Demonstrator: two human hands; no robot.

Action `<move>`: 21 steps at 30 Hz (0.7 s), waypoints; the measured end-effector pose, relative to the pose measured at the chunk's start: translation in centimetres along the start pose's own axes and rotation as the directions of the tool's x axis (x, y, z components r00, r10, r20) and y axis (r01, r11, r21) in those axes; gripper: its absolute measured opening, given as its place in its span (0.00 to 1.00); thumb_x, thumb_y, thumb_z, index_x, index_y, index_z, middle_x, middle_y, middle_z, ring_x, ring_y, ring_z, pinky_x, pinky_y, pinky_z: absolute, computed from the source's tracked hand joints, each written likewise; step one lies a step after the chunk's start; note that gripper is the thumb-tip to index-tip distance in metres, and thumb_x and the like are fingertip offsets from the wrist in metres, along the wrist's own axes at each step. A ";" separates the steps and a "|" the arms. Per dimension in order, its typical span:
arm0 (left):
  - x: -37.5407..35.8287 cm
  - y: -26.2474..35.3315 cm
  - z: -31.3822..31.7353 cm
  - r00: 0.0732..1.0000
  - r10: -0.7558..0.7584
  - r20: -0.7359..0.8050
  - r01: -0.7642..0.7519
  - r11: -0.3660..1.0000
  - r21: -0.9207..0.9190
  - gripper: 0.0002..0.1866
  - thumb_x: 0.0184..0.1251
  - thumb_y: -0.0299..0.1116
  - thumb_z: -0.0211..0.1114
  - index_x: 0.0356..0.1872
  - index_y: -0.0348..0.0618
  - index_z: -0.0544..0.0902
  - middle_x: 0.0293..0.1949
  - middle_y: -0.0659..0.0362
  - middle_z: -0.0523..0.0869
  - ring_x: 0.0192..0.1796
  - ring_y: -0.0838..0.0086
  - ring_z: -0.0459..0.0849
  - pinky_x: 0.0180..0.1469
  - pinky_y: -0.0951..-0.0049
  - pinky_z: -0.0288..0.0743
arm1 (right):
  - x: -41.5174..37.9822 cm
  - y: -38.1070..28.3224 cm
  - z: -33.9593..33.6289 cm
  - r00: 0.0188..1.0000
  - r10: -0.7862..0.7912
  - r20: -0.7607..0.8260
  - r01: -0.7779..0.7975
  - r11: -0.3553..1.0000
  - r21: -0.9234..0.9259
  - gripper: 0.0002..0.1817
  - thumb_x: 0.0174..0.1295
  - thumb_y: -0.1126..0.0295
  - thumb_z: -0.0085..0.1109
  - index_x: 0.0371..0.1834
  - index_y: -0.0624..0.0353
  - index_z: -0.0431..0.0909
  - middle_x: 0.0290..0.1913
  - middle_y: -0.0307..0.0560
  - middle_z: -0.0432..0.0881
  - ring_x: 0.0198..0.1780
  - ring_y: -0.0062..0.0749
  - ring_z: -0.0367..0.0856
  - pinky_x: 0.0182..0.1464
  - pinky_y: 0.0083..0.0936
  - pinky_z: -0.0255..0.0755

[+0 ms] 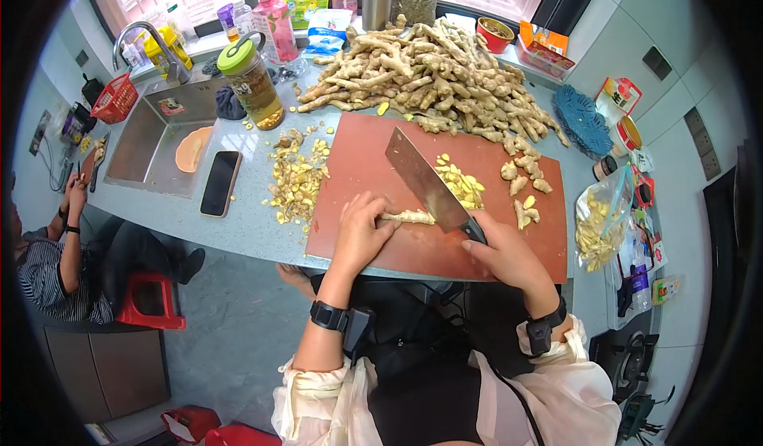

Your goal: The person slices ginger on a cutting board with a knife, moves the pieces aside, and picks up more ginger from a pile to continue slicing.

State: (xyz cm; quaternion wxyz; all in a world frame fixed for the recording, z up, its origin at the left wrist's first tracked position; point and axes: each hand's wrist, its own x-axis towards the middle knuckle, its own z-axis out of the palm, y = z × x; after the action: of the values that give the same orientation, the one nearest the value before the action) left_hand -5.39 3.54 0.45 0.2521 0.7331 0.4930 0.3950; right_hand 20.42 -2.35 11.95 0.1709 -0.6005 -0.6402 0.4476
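My right hand (505, 253) is wrapped round the black handle of a cleaver (425, 177), whose broad blade slants up and left over the reddish-brown cutting board (358, 156). Under the blade's lower end lies a piece of ginger root (412, 217). My left hand (363, 227) holds that root at its left end, with the fingers bent. Behind the cleaver is a small heap of yellow ginger slices (462, 185). Several knobs of ginger (524, 168) rest along the board's right side. Left of the board, more slices and scraps (296, 177) are spread on the counter.
A large pile of ginger (429, 73) covers the back. A lidded jar (253, 84), a phone (220, 184) and a sink (131, 156) stand leftward. At right are a bag of slices (598, 227) and blue dishes (584, 120). Another person (60, 271) sits at far left.
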 end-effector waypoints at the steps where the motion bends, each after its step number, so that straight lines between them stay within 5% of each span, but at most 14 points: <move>1: 0.0 -0.1 0.0 1.000 0.006 -0.006 -0.006 1.000 -0.001 0.09 0.58 0.32 0.77 0.39 0.47 0.89 0.38 0.59 0.81 0.47 0.59 0.81 0.53 0.59 0.70 | -0.3 -0.4 -0.2 1.000 0.004 0.000 -0.004 1.000 -0.002 0.22 0.73 0.70 0.60 0.68 0.57 0.69 0.28 0.48 0.81 0.23 0.35 0.84 0.28 0.33 0.77; 12: 0.1 0.1 -0.2 1.000 0.016 0.009 -0.016 0.999 0.036 0.11 0.56 0.30 0.78 0.41 0.44 0.90 0.44 0.59 0.86 0.47 0.60 0.80 0.53 0.61 0.74 | -0.5 -0.6 -0.4 1.000 0.008 0.027 -0.007 0.998 -0.063 0.22 0.73 0.71 0.61 0.68 0.56 0.70 0.32 0.55 0.83 0.26 0.40 0.86 0.31 0.37 0.78; 16: 0.1 0.1 0.0 0.999 0.029 -0.018 -0.029 1.000 0.000 0.08 0.57 0.31 0.78 0.38 0.48 0.90 0.35 0.59 0.80 0.46 0.60 0.79 0.53 0.59 0.71 | -0.3 0.0 -0.2 0.999 -0.049 0.015 0.051 0.990 -0.131 0.21 0.73 0.69 0.61 0.67 0.57 0.71 0.38 0.61 0.83 0.38 0.52 0.87 0.39 0.44 0.78; 21: 0.2 0.1 -0.1 0.999 0.036 -0.013 -0.036 0.999 -0.003 0.08 0.56 0.30 0.77 0.38 0.47 0.90 0.35 0.59 0.80 0.46 0.59 0.79 0.54 0.58 0.72 | 0.4 1.0 0.3 0.996 -0.071 0.053 0.081 0.976 -0.201 0.21 0.73 0.67 0.61 0.65 0.58 0.70 0.40 0.66 0.82 0.48 0.65 0.83 0.47 0.48 0.76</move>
State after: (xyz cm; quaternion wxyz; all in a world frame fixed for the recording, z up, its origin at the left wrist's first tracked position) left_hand -5.36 3.67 0.62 0.2432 0.7389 0.4806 0.4049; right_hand 20.68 -2.17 10.87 0.1113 -0.5795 -0.7087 0.3866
